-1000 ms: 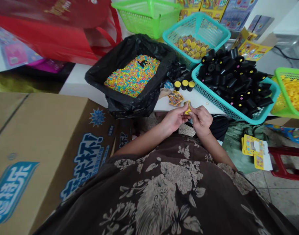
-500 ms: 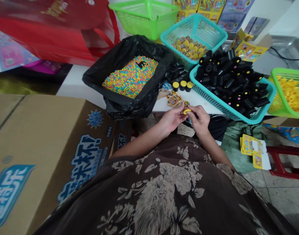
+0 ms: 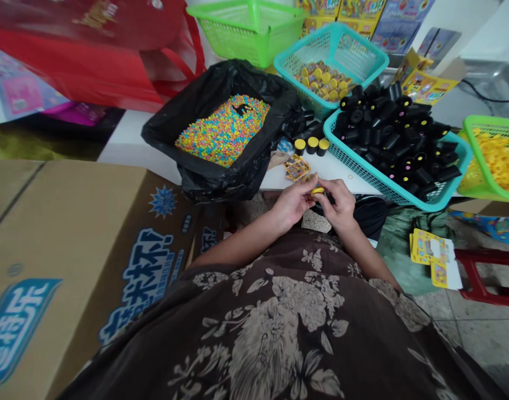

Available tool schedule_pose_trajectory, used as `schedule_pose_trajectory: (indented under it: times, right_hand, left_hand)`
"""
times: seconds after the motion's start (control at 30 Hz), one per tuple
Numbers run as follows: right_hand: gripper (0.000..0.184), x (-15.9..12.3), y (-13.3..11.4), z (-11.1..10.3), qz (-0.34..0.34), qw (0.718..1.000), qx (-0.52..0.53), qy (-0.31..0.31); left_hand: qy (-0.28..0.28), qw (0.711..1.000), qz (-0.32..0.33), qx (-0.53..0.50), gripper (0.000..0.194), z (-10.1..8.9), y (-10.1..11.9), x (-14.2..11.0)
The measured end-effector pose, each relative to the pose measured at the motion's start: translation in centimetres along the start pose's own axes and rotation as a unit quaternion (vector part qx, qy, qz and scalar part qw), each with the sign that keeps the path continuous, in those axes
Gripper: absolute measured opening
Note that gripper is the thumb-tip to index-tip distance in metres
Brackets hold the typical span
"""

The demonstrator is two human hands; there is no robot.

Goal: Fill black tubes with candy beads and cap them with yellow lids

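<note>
Between my fingertips, at the table's front edge, is a small container with a yellow rim or lid [image 3: 317, 190]. My left hand [image 3: 291, 203] grips it from the left, the thumb along its top. My right hand [image 3: 339, 204] pinches its right side with thumb and fingers. Most of its body is hidden by my fingers. Just beyond my hands lie printed yellow labels [image 3: 297, 168] in a small pile. Behind them stand three black cups with yellow tops [image 3: 312, 145] in a row.
A black-bag-lined bin of coloured candy beads [image 3: 223, 130] stands left of my hands. To the right is a teal basket [image 3: 362, 166] of black cups, then a green basket [image 3: 483, 166] of yellow rings. Another teal basket [image 3: 287, 69] holds yellow-capped containers. Cardboard boxes [image 3: 71, 222] fill the left.
My fingers have shifted slightly around the container, and its yellow part looks a little turned. My left fingers now cover more of its upper side. The surroundings stay as they were.
</note>
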State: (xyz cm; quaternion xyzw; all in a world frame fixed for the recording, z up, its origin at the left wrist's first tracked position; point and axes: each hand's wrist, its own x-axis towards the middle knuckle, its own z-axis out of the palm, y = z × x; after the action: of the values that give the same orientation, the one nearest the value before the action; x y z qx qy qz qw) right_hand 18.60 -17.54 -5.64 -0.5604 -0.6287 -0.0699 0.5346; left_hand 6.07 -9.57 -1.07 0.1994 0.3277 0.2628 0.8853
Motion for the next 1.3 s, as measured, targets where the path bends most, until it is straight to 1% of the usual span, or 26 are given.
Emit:
schedule_pose_trajectory:
  times: [0.07,0.17,0.27,0.37,0.47,0.53,0.63,0.7,0.83,0.93,1.0,1.13,1.2,1.3]
  right_hand:
    - [0.024,0.0,0.1,0.0,0.016,1.0,0.003,-0.012]
    - [0.021,-0.2,0.4,-0.1,0.038,0.999,0.033,0.003]
    - [0.017,-0.3,0.6,-0.1,0.039,0.998,0.036,0.014]
    - [0.016,-0.6,0.6,0.1,0.025,0.999,0.001,0.026]
    - [0.011,-0.7,0.6,0.3,-0.015,0.998,-0.025,0.049]
    - [0.007,-0.7,0.5,0.3,-0.036,0.997,-0.033,0.063]
    - [0.012,-0.5,0.4,0.3,-0.026,0.998,-0.042,0.045]
    - [0.018,-0.3,0.4,0.2,-0.019,0.999,-0.027,0.026]
    - [0.02,-0.1,0.7,0.1,0.002,0.999,0.017,0.028]
    - [0.021,-0.1,0.8,0.0,0.027,0.999,0.01,0.019]
    - [0.02,-0.1,0.7,0.0,0.025,0.999,0.017,0.015]
    - [0.018,-0.3,0.6,0.2,0.011,0.999,0.033,0.033]
    - [0.016,-0.6,0.8,0.3,0.009,0.999,0.02,0.041]
    - [0.017,-0.9,1.1,0.4,-0.001,0.999,-0.032,0.039]
  left_hand:
    - [0.001,1.0,-0.001,-0.005,0.015,-0.2,0.0,0.1]
    - [-0.001,1.0,-0.014,0.011,0.013,-0.4,0.0,0.3]
    - [-0.011,0.999,-0.025,0.028,0.008,-0.5,0.0,0.4]
    - [-0.014,0.999,-0.034,0.019,0.009,-0.5,-0.1,0.4]
    - [-0.008,0.999,-0.045,0.019,0.012,-0.4,-0.1,0.5]
    - [-0.007,0.998,-0.046,0.029,0.011,-0.3,0.0,0.6]
    - [-0.011,0.999,-0.026,0.037,0.008,-0.2,0.2,0.7]
    - [-0.012,0.999,-0.012,0.039,0.011,-0.2,0.3,0.6]
    - [-0.015,0.999,-0.024,0.039,0.018,-0.2,0.4,0.5]
    - [-0.013,1.0,-0.017,0.02,0.011,-0.1,0.5,0.5]
    - [-0.013,1.0,-0.009,0.016,0.011,0.0,0.4,0.5]
    - [-0.011,0.999,-0.003,0.052,0.02,0.0,0.0,0.5]
    - [-0.009,0.998,-0.011,0.069,0.024,-0.1,-0.2,0.6]
    - [-0.008,0.997,-0.014,0.078,0.025,-0.1,-0.2,0.7]
